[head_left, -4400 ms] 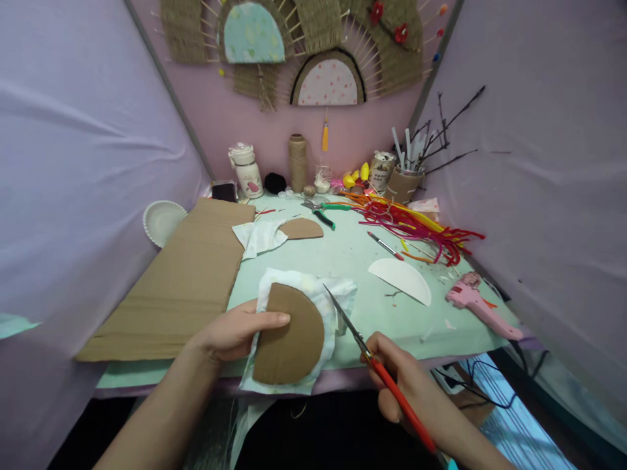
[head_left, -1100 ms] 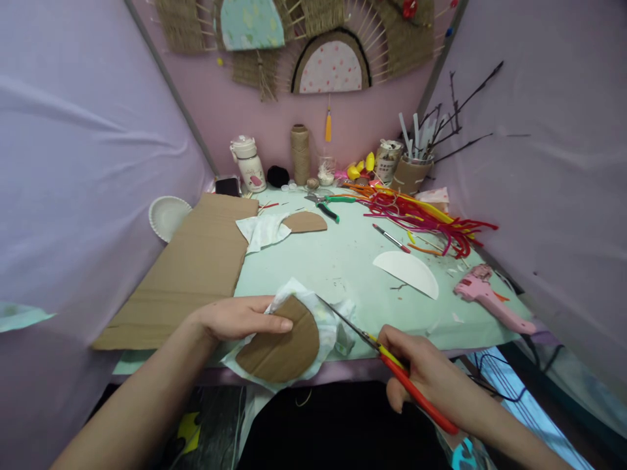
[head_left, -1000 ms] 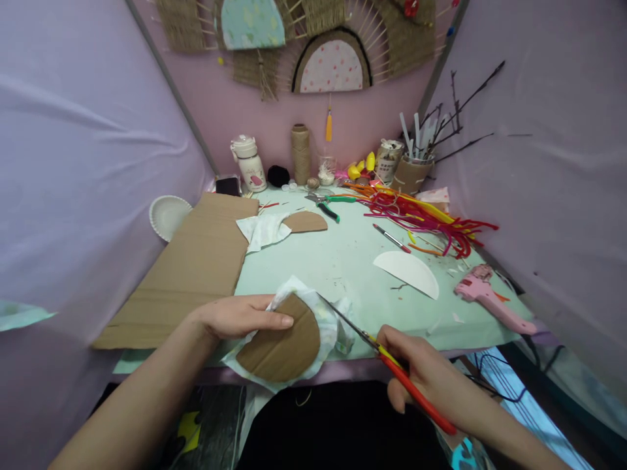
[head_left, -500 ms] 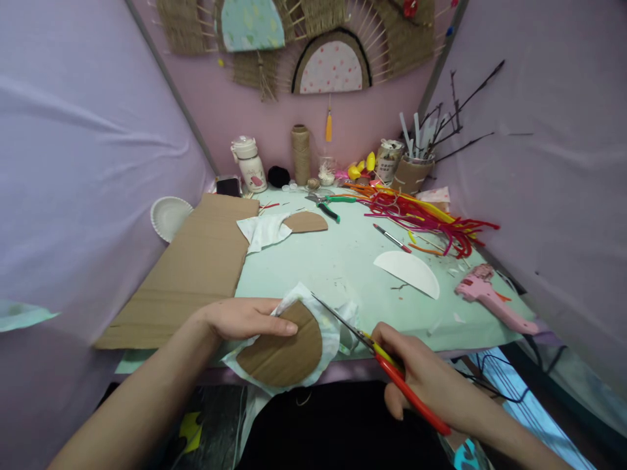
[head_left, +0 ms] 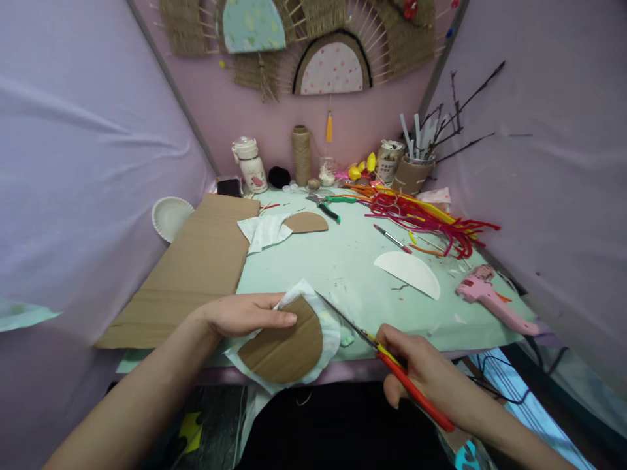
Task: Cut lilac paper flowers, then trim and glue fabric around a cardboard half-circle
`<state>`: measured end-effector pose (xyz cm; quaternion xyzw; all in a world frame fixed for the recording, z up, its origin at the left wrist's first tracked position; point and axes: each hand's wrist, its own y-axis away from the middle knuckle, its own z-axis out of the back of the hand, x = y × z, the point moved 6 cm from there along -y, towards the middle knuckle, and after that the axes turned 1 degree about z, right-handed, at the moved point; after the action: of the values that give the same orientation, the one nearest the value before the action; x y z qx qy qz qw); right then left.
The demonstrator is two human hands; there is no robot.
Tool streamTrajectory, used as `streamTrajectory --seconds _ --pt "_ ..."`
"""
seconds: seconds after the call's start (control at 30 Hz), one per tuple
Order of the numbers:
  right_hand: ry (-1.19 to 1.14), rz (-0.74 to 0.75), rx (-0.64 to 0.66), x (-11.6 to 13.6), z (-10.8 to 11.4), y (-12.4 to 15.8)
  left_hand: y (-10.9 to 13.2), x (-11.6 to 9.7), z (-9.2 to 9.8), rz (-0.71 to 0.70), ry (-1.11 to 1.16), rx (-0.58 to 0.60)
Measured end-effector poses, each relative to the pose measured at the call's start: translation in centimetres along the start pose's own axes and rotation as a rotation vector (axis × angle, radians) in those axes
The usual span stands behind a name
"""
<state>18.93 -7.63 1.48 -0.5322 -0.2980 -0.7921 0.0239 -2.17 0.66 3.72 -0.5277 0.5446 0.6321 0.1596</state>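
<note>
My left hand (head_left: pixel 255 314) pinches a half-round cardboard piece (head_left: pixel 289 349) together with the pale patterned fabric (head_left: pixel 331 333) behind it, thumb on top of the card. The fabric sticks out as a border around the curved edge. In my right hand (head_left: pixel 409 362) are scissors (head_left: pixel 399 373) with red and yellow handles. Their blades look nearly closed and point up and left, the tip close to the fabric's upper right edge. Under the blades a small fabric scrap (head_left: pixel 347 336) lies on the table's front part.
A large cardboard sheet (head_left: pixel 191 261) lies at left. Farther back are another cardboard half-round (head_left: pixel 308 222) with fabric and pliers (head_left: pixel 328 207). To the right lie a white half disc (head_left: pixel 409 273), a marker (head_left: pixel 392 238), pipe cleaners (head_left: pixel 426 219) and a pink glue gun (head_left: pixel 492 300).
The fabric strip beside the curved edge has come away and dropped to the table under the blades. The scissors have shifted slightly right and down.
</note>
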Motion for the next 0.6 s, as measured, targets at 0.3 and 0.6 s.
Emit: streamTrajectory --seconds 0.3,0.6 --pt "0.113 -0.042 0.022 -0.23 0.05 -0.16 -0.06 -0.09 0.07 0.013 0.021 -0.018" --pt "0.248 0.003 -0.065 0.17 0.18 0.04 -0.05 -0.35 -0.09 0.013 -0.100 0.021"
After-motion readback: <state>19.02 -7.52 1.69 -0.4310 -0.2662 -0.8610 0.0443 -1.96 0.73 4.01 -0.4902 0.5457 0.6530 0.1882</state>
